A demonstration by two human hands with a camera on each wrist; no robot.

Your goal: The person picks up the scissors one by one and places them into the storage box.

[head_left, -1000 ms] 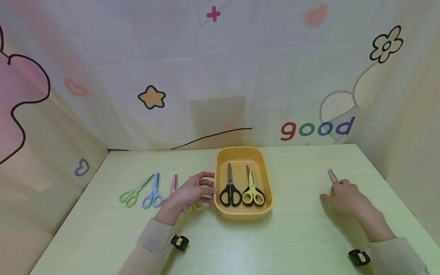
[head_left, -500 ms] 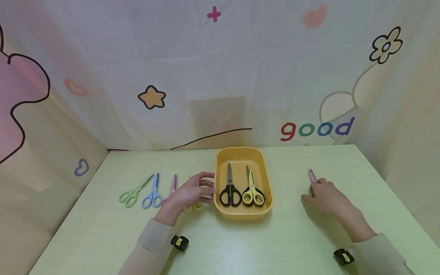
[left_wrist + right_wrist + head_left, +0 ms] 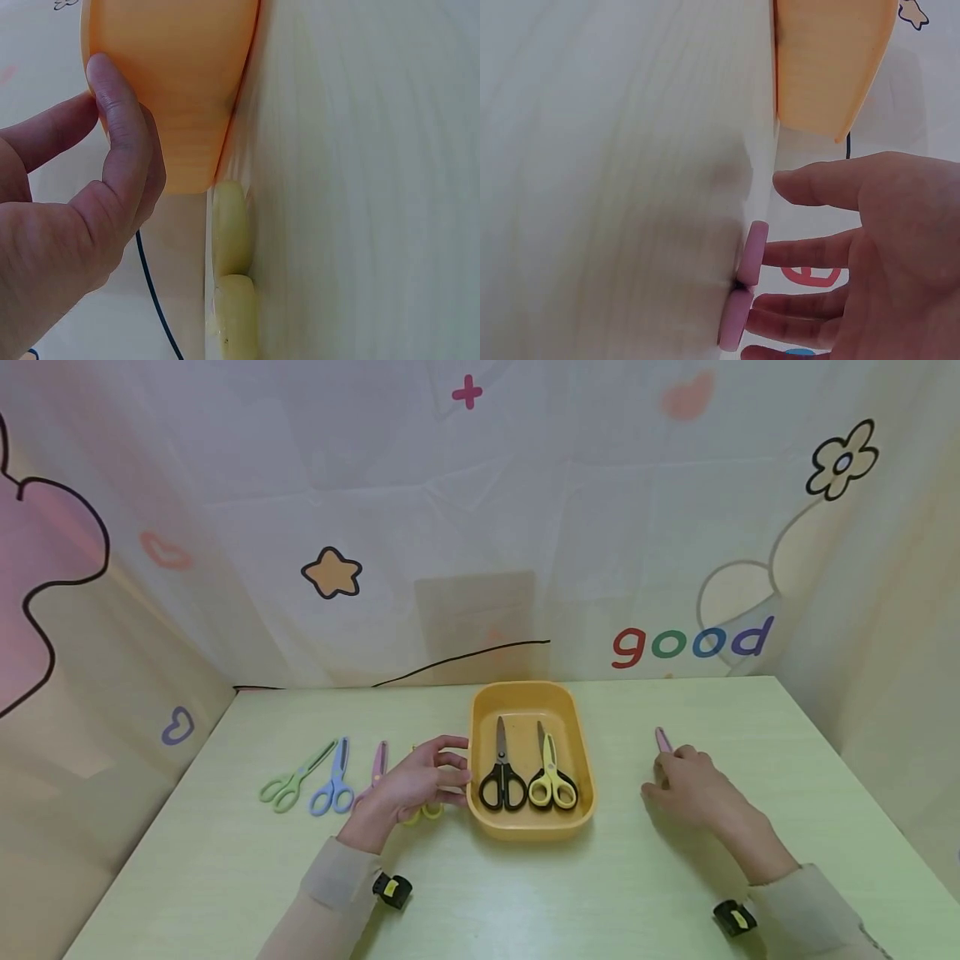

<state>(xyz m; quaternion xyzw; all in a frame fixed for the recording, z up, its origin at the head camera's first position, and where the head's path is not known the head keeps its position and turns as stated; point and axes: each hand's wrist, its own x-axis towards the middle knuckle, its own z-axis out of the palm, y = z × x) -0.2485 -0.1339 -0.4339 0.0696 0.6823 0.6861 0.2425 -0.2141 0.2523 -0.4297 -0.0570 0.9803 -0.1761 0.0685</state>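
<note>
Fingers of my left hand point(image 3: 408, 781) touch the left side of the yellow tray point(image 3: 532, 828); in the left wrist view, thumb and fingertips lie at its rim. Inside the tray are black-handled scissors point(image 3: 501, 768) and, to their right, yellow scissors point(image 3: 550, 767) lying over another black-handled pair. Right of the tray, my right hand point(image 3: 697, 787) reaches over pink scissors point(image 3: 663, 740), whose tip points away from me. Straight fingers touch their handle loops point(image 3: 754, 251) from above in the right wrist view, the thumb apart from them.
Left of the tray lie green scissors point(image 3: 288, 787), blue scissors point(image 3: 335, 783) and purple-pink scissors point(image 3: 379, 760). Another yellow pair point(image 3: 432, 812) is partly hidden beneath my left hand. A printed curtain point(image 3: 480, 527) borders the table's back and sides.
My right hand has slid left with the pink scissors over the table, closer to the tray. The left hand and the tray have stayed put.
</note>
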